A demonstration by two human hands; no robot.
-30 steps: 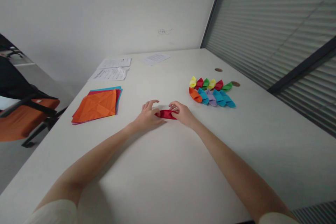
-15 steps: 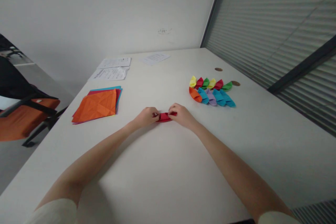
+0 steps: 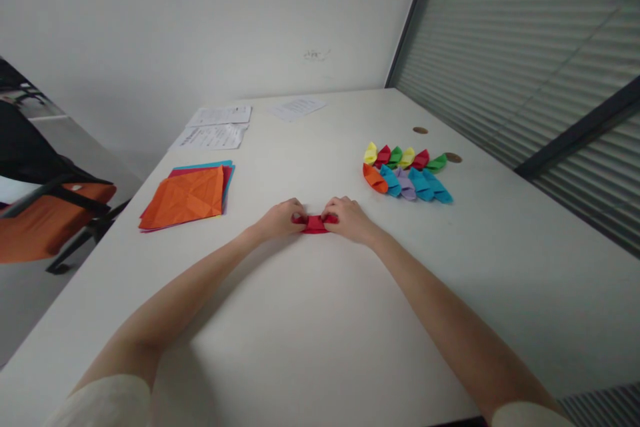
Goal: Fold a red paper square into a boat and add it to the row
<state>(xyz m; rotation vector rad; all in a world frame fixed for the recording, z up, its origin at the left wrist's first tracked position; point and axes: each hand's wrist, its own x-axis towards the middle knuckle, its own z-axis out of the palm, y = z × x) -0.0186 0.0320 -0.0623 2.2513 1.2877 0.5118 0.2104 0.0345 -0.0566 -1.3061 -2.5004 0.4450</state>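
A small piece of folded red paper [image 3: 315,224] lies at the middle of the white table [image 3: 320,320], between my two hands. My left hand [image 3: 283,219] pinches its left end, and my right hand [image 3: 349,219] pinches its right end. The fingertips cover both ends, so only the middle of the paper shows. To the right are two rows of folded paper pieces: yellow, red and green ones [image 3: 409,158] behind, orange, blue and purple ones [image 3: 405,183] in front.
A stack of coloured paper sheets with an orange sheet [image 3: 187,193] on top sits on the left. Printed papers [image 3: 215,136] lie at the far left, another printed sheet [image 3: 299,108] at the back. An orange chair [image 3: 55,213] stands beyond the left edge; window blinds [image 3: 525,67] line the right.
Both hands keep hold of the red paper at its two ends. My fingers have shifted slightly, and a little more of the paper's middle shows. The whole view has moved a little.
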